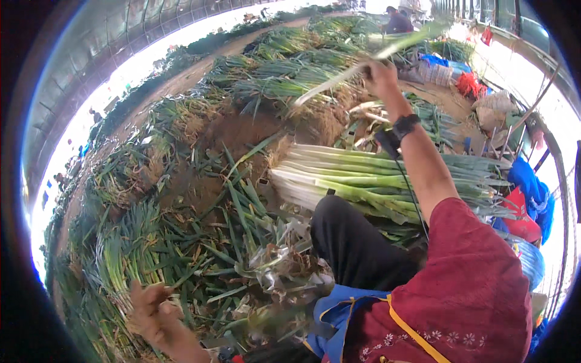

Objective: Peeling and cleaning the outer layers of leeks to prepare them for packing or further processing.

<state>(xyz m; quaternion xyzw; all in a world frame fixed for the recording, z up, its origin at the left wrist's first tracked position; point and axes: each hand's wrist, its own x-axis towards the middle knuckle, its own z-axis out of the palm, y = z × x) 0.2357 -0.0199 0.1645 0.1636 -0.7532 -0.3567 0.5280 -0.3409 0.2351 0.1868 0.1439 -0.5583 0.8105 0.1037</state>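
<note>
My right hand (381, 75), reaching forward with a black watch on its wrist, grips a long green onion (330, 85). The white end of this onion points down to the left, and its green leaves are blurred at the upper right. Below that arm lies a neat stack of green onions (339, 175), white ends to the left and green leaves to the right. My left hand (154, 317) hovers low at the left over unsorted green onions (136, 254); its fingers are loosely bent and apart, with nothing visible in them.
Torn leaves and peeled skins (275, 266) litter the ground beside my bent knee (351, 230). More bundled onions (284, 66) cover the ground ahead. Blue and red bags (526, 206) lie at the right. Another person (397, 22) is at the far end.
</note>
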